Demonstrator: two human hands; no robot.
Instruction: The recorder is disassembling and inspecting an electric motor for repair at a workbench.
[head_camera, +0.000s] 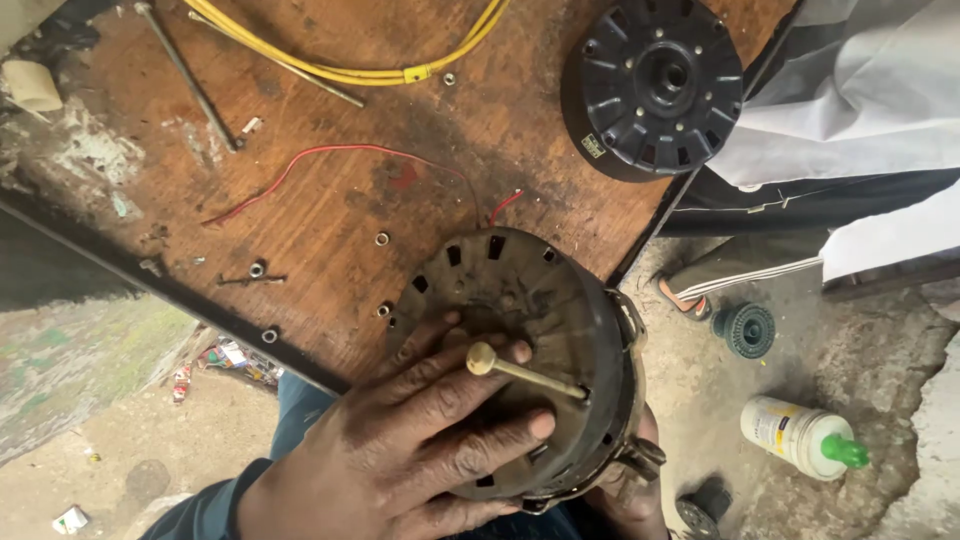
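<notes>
Workbench surface first: a worn brown wooden bench top (330, 200), stained and scratched, fills the upper left and ends at a dark metal edge. At its near corner sits a round, grimy metal motor housing with slotted vents (545, 310), overhanging the edge slightly. A brass-coloured shaft with a rounded tip (520, 372) projects from its centre. The left hand (420, 450) lies spread flat across the housing face, fingers extended on either side of the shaft, pressing rather than gripping. The right hand (630, 480) reaches under the housing's lower right rim; only part of it shows, fingers curled against the rim and supporting it. At the far right corner of the bench rests a black ribbed circular motor cover (655, 85). Yellow cable (350, 65) loops along the top edge, a thin red wire (320, 155) trails across the middle, and a long steel rod (190, 75) lies at the left. On the concrete floor stands a white plastic bottle with a green nozzle (800, 435).
</notes>
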